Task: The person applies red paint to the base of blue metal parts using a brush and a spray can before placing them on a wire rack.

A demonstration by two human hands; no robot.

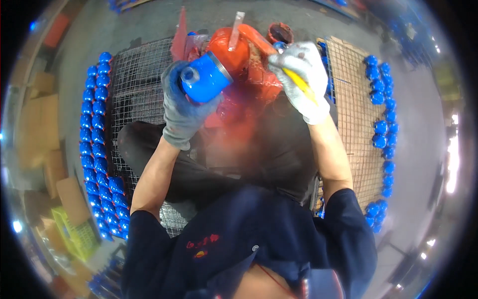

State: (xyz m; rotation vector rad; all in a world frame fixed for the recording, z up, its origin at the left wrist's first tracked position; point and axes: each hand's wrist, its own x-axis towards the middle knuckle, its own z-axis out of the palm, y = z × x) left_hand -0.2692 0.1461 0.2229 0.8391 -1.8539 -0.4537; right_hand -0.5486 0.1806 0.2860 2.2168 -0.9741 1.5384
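My left hand [186, 107], in a grey glove, is closed around a glossy blue rounded part [203, 79] with a bare metal rim. The part is tilted, its rim facing up and to the right, and a short round stub shows on its left end. My right hand [301, 79], in a white glove stained blue, is closed on a yellow-handled tool [297, 82]. An orange-red length [259, 40] extends from that hand toward the upper left; whether it belongs to the same tool is unclear. Just behind the blue part stands a red-coated container [231, 52] with a pale strip [236, 32] upright at it.
A dark-mouthed red pot [280, 34] stands at the back. Wire mesh racks [142, 74] flank my legs. Rows of blue parts line the left [99, 144] and right [391, 134]. Cardboard boxes [40, 124] and a yellow-green crate [74, 231] are far left.
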